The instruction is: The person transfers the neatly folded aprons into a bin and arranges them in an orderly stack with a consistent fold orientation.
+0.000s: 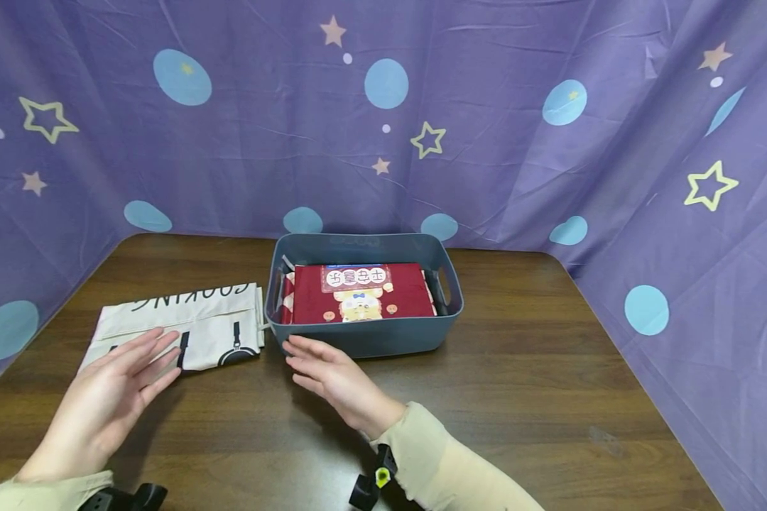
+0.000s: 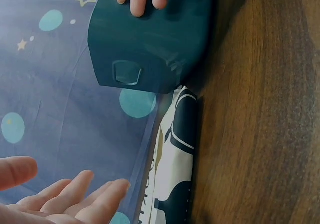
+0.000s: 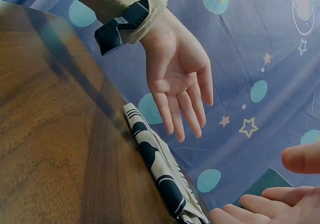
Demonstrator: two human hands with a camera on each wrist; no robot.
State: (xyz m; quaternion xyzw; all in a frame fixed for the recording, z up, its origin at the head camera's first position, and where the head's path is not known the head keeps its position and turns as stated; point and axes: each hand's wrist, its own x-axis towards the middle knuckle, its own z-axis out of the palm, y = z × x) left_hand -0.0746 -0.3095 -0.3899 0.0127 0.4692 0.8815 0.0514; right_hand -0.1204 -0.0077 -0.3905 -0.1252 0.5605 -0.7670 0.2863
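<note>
A folded white cloth (image 1: 211, 323) with black print and the word COOKING lies on the table, left of a blue-grey plastic basket (image 1: 383, 339). Inside the basket rests a folded dark red cloth (image 1: 307, 294) with a cartoon figure and white lettering. My left hand (image 1: 111, 397) hovers over the near left part of the white cloth, fingers extended and holding nothing. Just in front of the basket's near left corner is my right hand (image 1: 341, 383), its fingers straight and nothing in its grasp. The left wrist view also shows the white cloth (image 2: 175, 169) lying against the basket's end.
The wooden table (image 1: 537, 397) extends to the right of the basket and toward me. A purple curtain (image 1: 486, 163) with stars and blue circles hangs behind and along both sides. Each wrist carries a black camera strap (image 1: 383, 465).
</note>
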